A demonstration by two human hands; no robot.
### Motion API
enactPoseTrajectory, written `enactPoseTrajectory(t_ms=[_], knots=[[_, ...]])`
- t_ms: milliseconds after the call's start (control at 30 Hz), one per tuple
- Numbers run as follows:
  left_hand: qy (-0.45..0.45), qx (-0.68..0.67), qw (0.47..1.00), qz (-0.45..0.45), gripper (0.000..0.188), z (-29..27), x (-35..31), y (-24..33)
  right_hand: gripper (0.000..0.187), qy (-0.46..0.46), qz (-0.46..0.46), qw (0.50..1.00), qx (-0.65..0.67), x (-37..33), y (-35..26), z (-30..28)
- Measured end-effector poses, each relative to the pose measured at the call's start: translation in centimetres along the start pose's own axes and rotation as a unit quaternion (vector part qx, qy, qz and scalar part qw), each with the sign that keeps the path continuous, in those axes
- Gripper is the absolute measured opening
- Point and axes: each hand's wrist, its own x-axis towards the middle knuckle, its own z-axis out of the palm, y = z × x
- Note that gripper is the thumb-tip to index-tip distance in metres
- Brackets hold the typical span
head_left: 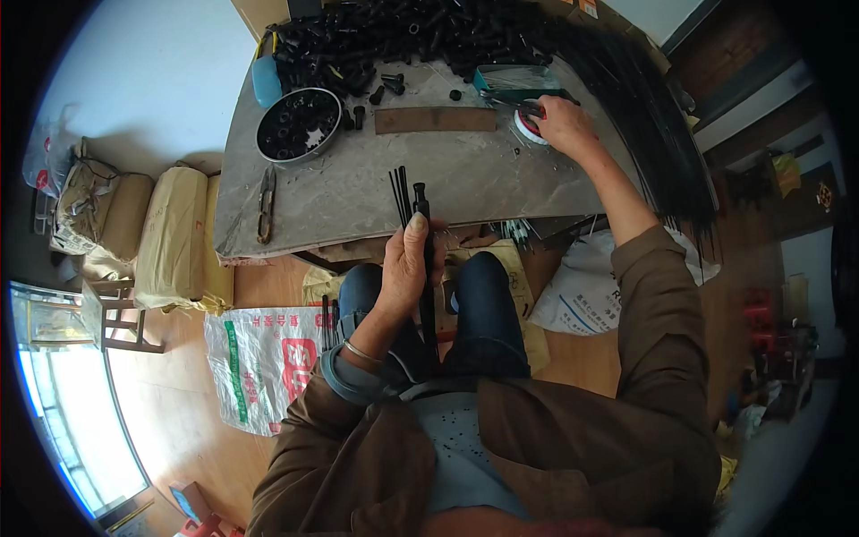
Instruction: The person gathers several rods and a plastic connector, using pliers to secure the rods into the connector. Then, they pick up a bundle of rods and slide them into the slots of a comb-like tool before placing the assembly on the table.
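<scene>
Gripping black rods [401,192] and thicker shaft [423,210] in left hand [407,267] at near edge of counter [358,188]; with right hand [564,125] at dark tool [512,101], cannot tell fingers' closure.

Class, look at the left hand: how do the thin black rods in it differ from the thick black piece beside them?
Number: there are several thin black rods but one thick black piece.
Thickness: each rod is slender; the piece is clearly wider.
Pose: the rods lean left, while the piece's upper end stands more upright.
Shared: both are black and project past the left hand toward the table.
</scene>
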Motion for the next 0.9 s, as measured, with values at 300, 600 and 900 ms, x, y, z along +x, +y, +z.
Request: enactPoseTrajectory(t_ms=[300,600,900], knots=[[0.006,-0.033,0.999,0.01,0.056,0.6,-1.8,1.4,0.022,-0.056,0.086,0.817,0.567,-1.5,1.2,-1.8],[0.042,-0.063,0.994,0.079,0.035,2.0,-4.8,4.2,0.016,-0.227,-0.02,0.434,0.872,-13.8,-9.0,-2.3],[0.043,-0.063,0.99,0.12,0.05,1.5,-7.0,4.5,0.02,-0.124,0.046,0.586,0.799,-20.3,-16.9,-0.6]])
